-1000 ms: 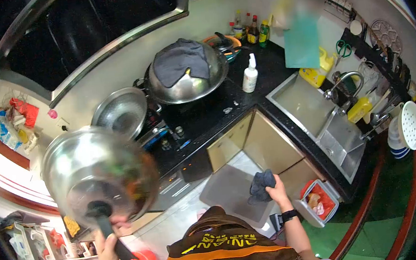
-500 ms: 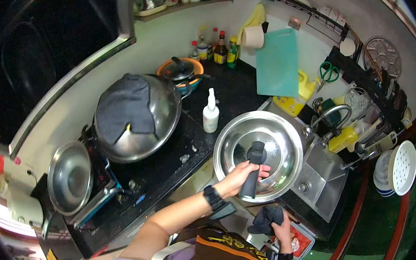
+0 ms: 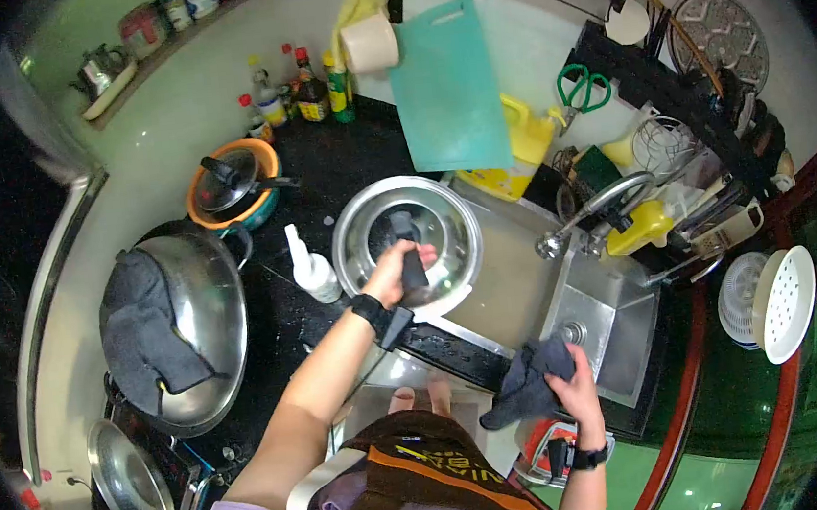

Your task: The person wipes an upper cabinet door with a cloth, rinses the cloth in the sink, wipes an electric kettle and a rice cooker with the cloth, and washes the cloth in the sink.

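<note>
In the head view, my left hand [image 3: 396,271] grips a black, handle-shaped tool [image 3: 410,263] over a shiny steel basin [image 3: 457,201]. The tool's far end points into the basin; I cannot tell its kind. My right hand [image 3: 571,389] is closed on a dark grey cloth [image 3: 529,381], which hangs bunched in front of the sink edge. A white pump bottle [image 3: 314,269] stands just left of the basin. To the basin's right lies a sink bowl holding cloudy water [image 3: 503,270], then a smaller steel sink bowl [image 3: 621,318].
A wok [image 3: 222,312] with another dark cloth [image 3: 155,329] over it and a lidded pot [image 3: 234,183] stand left. A green cutting board [image 3: 452,89], yellow jug [image 3: 525,140] and faucet [image 3: 609,196] are behind the sink. A white colander [image 3: 789,307] is far right.
My view has swung to the right. The basin has shifted left off the sink, exposing the cloudy water. My right hand has raised the cloth beside the sink; my left still holds the black tool.
</note>
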Demonstrator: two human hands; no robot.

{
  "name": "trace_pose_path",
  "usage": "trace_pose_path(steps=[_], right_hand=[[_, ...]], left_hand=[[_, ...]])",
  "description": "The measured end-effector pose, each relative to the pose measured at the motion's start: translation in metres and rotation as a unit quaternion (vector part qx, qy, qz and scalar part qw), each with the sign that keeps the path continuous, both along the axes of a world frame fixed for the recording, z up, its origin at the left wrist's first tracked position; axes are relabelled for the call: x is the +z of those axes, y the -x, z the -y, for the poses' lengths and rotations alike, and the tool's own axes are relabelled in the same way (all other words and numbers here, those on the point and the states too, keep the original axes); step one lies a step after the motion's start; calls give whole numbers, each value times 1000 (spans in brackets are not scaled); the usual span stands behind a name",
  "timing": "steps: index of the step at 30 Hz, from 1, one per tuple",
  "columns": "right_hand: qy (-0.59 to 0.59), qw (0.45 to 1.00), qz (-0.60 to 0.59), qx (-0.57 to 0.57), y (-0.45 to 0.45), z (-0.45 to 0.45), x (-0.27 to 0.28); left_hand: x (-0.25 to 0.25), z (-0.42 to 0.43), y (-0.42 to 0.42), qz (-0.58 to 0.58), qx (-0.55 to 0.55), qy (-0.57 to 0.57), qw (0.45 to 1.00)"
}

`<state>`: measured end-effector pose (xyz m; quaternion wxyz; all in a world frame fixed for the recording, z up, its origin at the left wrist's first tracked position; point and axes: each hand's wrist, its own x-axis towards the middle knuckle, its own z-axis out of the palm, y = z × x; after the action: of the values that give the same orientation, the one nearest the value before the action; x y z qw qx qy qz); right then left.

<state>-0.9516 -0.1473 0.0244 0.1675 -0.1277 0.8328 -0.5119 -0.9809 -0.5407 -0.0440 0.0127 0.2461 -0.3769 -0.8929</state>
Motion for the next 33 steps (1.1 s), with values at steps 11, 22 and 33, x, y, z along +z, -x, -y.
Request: trace_pose_path(steps=[11, 22, 33], right_hand=[[-177, 966, -141, 124, 170, 108, -144], [-363, 873, 90, 313, 181, 121, -277], [115, 919, 353, 130, 161, 114, -183]], left_hand=[[-20, 58, 54, 47, 103, 33, 993], [-45, 96, 72, 81, 170, 7, 982], [-171, 31, 31, -296, -44, -226, 927]])
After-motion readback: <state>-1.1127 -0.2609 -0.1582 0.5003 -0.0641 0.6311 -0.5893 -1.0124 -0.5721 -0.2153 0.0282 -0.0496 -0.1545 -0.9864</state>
